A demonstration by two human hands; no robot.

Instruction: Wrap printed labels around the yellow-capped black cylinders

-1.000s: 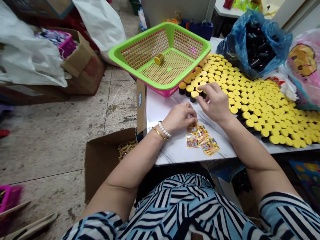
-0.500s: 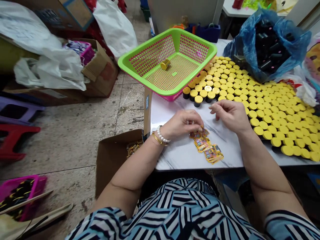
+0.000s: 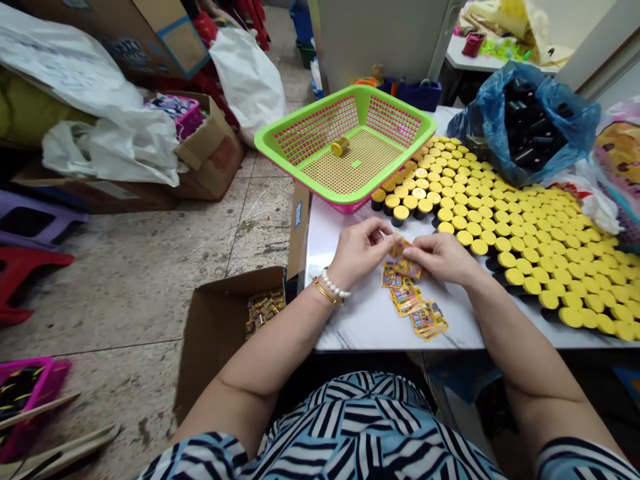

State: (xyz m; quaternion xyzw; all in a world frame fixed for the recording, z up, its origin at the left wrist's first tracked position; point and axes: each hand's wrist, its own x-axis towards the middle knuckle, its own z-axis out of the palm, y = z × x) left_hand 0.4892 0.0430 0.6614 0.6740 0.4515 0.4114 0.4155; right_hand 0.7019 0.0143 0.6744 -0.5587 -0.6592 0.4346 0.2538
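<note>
My left hand (image 3: 361, 250), with a pearl bracelet and gold bangle at the wrist, pinches the left edge of a small yellow printed label (image 3: 400, 248). From the other side, the thumb and fingers of my right hand (image 3: 443, 258) are closed on the same label. Beneath and in front of it, overlapping stacks of similar labels (image 3: 429, 320) lie on the white marbled table (image 3: 350, 327). Close behind my hands stand rows of small black containers with yellow lids (image 3: 465, 237).
A green and pink basket (image 3: 320, 189) at the table's back left holds a gold-coloured cylinder (image 3: 340, 147). A blue plastic bag (image 3: 480, 110) of black pieces stands at the back right. Below the table's left edge, an open cardboard box (image 3: 205, 333) contains small gold-coloured pieces.
My right hand has come down and left and taken hold of a label that my left hand also holds. The label is now raised a little. The whole view has shifted slightly.
</note>
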